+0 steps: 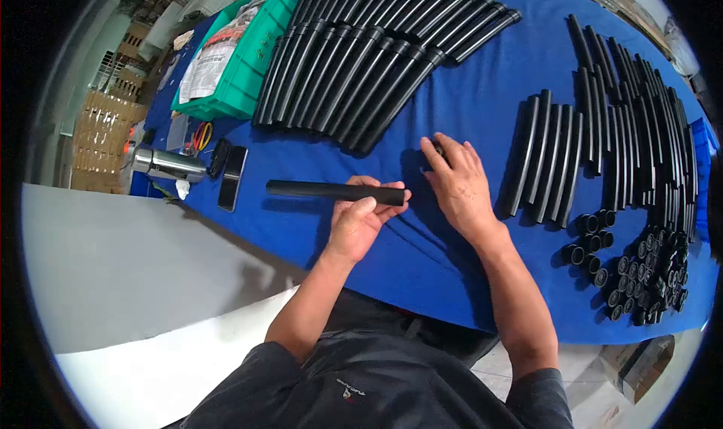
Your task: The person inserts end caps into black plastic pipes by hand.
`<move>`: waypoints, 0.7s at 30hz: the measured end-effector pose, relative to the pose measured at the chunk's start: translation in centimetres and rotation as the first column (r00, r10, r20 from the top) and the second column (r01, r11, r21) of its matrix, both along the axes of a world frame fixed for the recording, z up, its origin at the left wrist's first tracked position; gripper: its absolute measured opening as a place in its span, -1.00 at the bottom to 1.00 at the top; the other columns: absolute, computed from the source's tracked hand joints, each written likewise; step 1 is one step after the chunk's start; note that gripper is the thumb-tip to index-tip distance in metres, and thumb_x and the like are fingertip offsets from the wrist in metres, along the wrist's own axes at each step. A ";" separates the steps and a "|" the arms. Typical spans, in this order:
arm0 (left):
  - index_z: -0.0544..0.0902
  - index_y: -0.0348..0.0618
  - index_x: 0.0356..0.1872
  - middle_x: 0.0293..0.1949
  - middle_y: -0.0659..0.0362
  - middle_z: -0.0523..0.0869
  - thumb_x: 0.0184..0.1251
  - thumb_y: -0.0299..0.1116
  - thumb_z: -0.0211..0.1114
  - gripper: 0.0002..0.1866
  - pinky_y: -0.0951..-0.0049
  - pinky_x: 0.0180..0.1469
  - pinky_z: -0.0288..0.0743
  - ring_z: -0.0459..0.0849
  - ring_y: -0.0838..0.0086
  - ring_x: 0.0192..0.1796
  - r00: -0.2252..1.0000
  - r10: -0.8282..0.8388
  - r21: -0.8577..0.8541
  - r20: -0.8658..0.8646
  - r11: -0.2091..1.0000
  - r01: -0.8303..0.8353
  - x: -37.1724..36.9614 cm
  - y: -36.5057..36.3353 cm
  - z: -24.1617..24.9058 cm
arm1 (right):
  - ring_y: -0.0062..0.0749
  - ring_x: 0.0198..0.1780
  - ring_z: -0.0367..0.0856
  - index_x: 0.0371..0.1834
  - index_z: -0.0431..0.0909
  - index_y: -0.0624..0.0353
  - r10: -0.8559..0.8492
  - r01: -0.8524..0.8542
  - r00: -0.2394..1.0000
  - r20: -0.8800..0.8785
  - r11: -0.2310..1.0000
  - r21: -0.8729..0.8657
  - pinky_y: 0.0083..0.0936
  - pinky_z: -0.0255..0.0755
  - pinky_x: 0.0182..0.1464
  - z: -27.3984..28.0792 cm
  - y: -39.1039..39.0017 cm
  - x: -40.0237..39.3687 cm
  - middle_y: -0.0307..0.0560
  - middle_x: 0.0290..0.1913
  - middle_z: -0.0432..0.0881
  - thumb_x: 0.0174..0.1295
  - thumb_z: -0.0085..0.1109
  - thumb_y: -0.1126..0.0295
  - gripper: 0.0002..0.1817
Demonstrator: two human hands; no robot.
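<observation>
My left hand point(358, 222) is closed round a black plastic tube point(324, 192), which lies nearly level across the fingers with its right end beside the fingertips. To the right, my right hand point(459, 181) is curled above the blue cloth, apart from the tube. A small dark piece point(441, 150) shows between its thumb and fingers; it looks like a black cap, though the fingers hide most of it. Beyond both hands lie several capped black tubes point(354, 75) in overlapping rows. Several plain black tubes point(553, 158) lie at the right, with loose black caps point(591, 244) nearer me.
A green crate point(252, 64) with newspaper point(215, 60) stands at the back left. Near it are a steel flask point(169, 164), scissors point(202, 135) and a phone point(233, 178). A blue bin point(702, 181) edges the right side. Blue cloth point(407, 260) covers the table.
</observation>
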State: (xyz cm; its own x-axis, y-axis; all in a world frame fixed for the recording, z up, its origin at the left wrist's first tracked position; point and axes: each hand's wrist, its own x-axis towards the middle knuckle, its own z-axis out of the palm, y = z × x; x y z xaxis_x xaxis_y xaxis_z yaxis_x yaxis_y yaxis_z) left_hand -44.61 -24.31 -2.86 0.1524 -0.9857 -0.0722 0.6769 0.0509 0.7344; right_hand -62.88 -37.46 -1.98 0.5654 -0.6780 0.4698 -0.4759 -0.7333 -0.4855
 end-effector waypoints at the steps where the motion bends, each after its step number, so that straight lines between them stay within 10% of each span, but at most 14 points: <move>1: 0.50 -0.10 0.15 0.23 -0.21 0.64 0.41 -0.43 0.27 -0.67 -0.14 0.37 0.53 0.61 -0.10 0.32 1.000 0.009 0.002 0.002 1.000 -0.009 -0.1 0.0 0.1 | 0.00 0.23 0.55 0.32 0.52 0.13 -0.005 0.005 1.000 -0.005 1.000 -0.003 0.03 0.31 0.45 0.0 0.0 0.0 0.09 0.20 0.54 0.20 0.34 0.42 -0.44; 7: 0.51 -0.12 0.16 0.28 -0.23 0.60 0.36 -0.51 0.24 -0.64 -0.09 0.39 0.54 0.54 -0.13 0.39 0.999 0.013 -0.022 -0.031 1.000 -0.014 -0.3 -0.1 0.6 | 0.05 -0.02 0.56 0.11 0.60 0.24 0.008 -0.010 0.990 0.141 1.000 0.011 -0.08 0.47 0.09 -0.6 -0.3 -0.2 0.10 -0.11 0.58 0.10 0.29 0.50 -0.57; 13: 0.52 -0.16 0.15 0.25 -0.24 0.61 0.39 -0.53 0.24 -0.67 -0.01 0.35 0.61 0.58 -0.12 0.35 1.000 0.029 -0.078 0.008 0.997 -0.028 0.0 -0.1 0.6 | 0.01 -0.08 0.60 0.32 0.51 0.26 0.061 -0.183 0.908 0.415 0.948 0.261 -0.21 0.56 0.01 0.8 0.6 -0.7 0.15 -0.05 0.48 0.25 0.21 0.54 -0.49; 21: 0.52 -0.11 0.19 0.19 -0.17 0.67 0.44 -0.40 0.31 -0.65 -0.03 0.32 0.59 0.67 0.01 0.26 0.987 0.153 0.017 0.053 0.988 -0.154 0.3 -1.8 0.0 | -0.34 -0.02 0.69 0.13 0.62 0.32 0.019 -0.502 0.819 0.574 0.510 0.699 -0.40 0.57 0.08 -0.8 0.5 -0.6 0.00 -0.03 0.70 0.17 0.45 0.39 -0.54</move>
